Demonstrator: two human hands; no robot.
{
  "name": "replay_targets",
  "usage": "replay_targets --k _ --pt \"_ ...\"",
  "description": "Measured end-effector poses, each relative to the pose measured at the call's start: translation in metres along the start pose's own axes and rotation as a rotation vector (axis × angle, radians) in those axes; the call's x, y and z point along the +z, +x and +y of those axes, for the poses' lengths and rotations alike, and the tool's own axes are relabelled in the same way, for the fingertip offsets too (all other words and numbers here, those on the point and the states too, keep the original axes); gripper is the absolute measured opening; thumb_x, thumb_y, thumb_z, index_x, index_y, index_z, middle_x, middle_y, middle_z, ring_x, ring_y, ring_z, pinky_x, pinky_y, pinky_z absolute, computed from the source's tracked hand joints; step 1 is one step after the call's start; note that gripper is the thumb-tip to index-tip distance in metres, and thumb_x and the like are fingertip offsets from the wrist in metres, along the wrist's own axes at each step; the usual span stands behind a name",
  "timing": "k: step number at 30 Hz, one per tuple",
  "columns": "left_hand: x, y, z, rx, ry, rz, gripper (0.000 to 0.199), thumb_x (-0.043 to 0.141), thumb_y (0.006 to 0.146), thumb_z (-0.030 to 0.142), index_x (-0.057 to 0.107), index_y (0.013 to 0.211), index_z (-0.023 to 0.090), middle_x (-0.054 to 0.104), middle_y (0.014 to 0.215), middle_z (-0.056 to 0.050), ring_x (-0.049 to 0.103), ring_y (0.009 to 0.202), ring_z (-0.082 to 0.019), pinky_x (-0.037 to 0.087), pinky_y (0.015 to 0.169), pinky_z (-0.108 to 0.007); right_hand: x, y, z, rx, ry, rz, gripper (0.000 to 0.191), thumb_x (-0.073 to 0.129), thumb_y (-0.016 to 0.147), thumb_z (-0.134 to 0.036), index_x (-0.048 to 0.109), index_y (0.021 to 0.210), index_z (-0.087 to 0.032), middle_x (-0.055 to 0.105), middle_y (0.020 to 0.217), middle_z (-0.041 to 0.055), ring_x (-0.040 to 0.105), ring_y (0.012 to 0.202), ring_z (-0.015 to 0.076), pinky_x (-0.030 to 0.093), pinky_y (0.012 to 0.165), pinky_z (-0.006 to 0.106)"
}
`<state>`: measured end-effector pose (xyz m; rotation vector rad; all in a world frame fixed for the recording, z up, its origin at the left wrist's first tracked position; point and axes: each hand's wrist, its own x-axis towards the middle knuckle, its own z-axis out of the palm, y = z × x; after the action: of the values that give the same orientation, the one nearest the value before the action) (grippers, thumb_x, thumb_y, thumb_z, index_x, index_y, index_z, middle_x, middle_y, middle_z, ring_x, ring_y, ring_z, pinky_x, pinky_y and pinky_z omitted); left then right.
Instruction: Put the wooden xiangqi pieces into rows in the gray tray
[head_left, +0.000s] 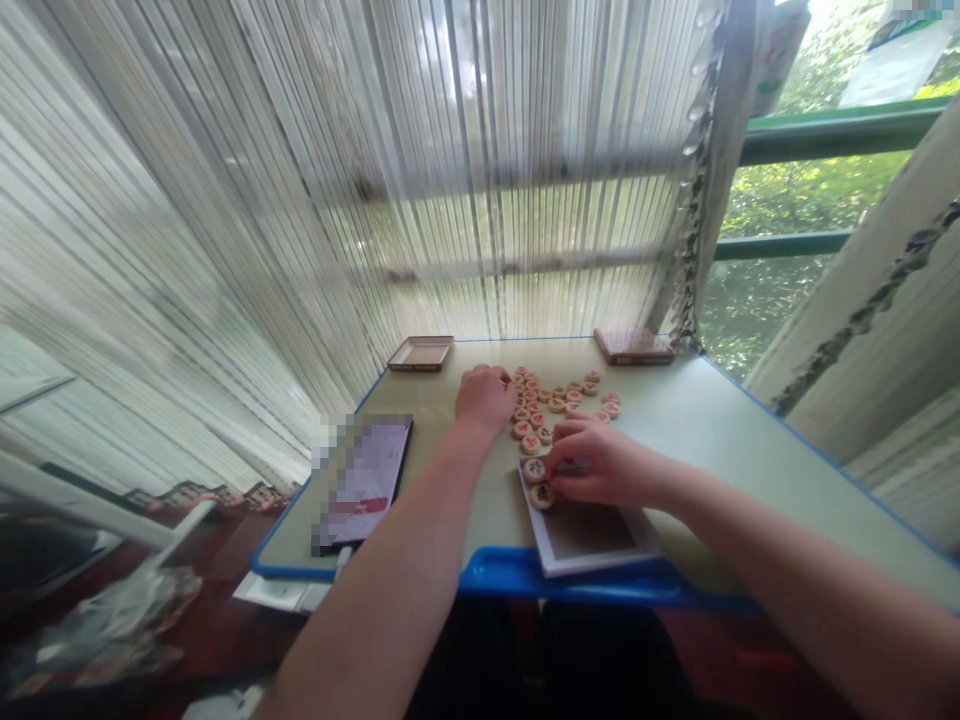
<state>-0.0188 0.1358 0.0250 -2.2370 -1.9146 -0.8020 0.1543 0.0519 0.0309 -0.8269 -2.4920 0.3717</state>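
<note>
Round wooden Chinese chess pieces (pixel 531 444), with red or dark characters, lie loosely grouped in the middle of the table. At the group's left edge is my left hand (pixel 486 396), its fingers curled closed by the pieces; what they hold, if anything, is hidden. Nearer to me, my right hand (pixel 596 462) is over a shallow white-rimmed box (pixel 551 558) with a dark inside. Its fingers are pinched together at a dark-lettered chess piece (pixel 535 470) in the box's far left corner. Just in front of that piece sits a second one (pixel 542 496).
A tablet or large phone (pixel 367 480) lies at the table's left edge. A shallow tray-like lid (pixel 421 354) stands at the back left, and a flat brown box (pixel 634 346) at the back right. Curtains (pixel 480 200) hang behind the blue-edged table (pixel 720 440).
</note>
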Motion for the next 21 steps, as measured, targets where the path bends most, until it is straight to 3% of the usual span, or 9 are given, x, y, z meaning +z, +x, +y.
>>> replay_targets --k 3,7,16,21 --pt "0.0006 0.0 0.0003 0.001 0.006 -0.009 0.022 0.051 0.077 0.027 0.068 0.088 0.019 0.062 0.093 -0.007 0.055 0.094 -0.021 0.044 0.088 -0.03 -0.0032 -0.0021 -0.0047 -0.019 -0.037 -0.069 0.007 0.064 0.07 -0.023 0.069 0.071 -0.019 0.056 0.067 0.0023 0.048 0.068 0.0136 0.038 0.068 0.028" --pt "0.0005 -0.0002 0.0003 0.004 0.006 -0.01 0.022 0.05 0.077 0.027 0.068 0.088 0.019 0.062 0.094 -0.008 0.054 0.095 -0.021 0.044 0.088 -0.031 -0.0011 -0.0039 -0.0067 -0.02 -0.091 -0.069 0.02 0.063 0.072 -0.038 0.07 0.071 -0.02 0.057 0.066 0.0033 0.047 0.069 0.0149 0.037 0.065 0.028" --pt "0.0001 0.0008 0.0015 -0.002 0.014 -0.023 0.021 0.051 0.077 0.027 0.068 0.087 0.019 0.062 0.093 -0.008 0.055 0.094 -0.021 0.044 0.088 -0.03 0.0034 -0.0056 -0.0027 -0.043 -0.132 -0.052 0.009 0.063 0.07 -0.027 0.071 0.072 -0.022 0.058 0.066 0.003 0.047 0.07 0.0152 0.036 0.065 0.028" --pt "0.0012 0.0008 0.001 0.006 0.016 -0.012 0.021 0.051 0.077 0.027 0.068 0.085 0.019 0.063 0.092 -0.008 0.055 0.092 -0.021 0.044 0.086 -0.03 0.0035 -0.005 -0.0055 -0.013 -0.161 -0.051 0.021 0.061 0.072 -0.041 0.07 0.07 -0.022 0.059 0.065 0.0032 0.046 0.068 0.0154 0.036 0.062 0.027"
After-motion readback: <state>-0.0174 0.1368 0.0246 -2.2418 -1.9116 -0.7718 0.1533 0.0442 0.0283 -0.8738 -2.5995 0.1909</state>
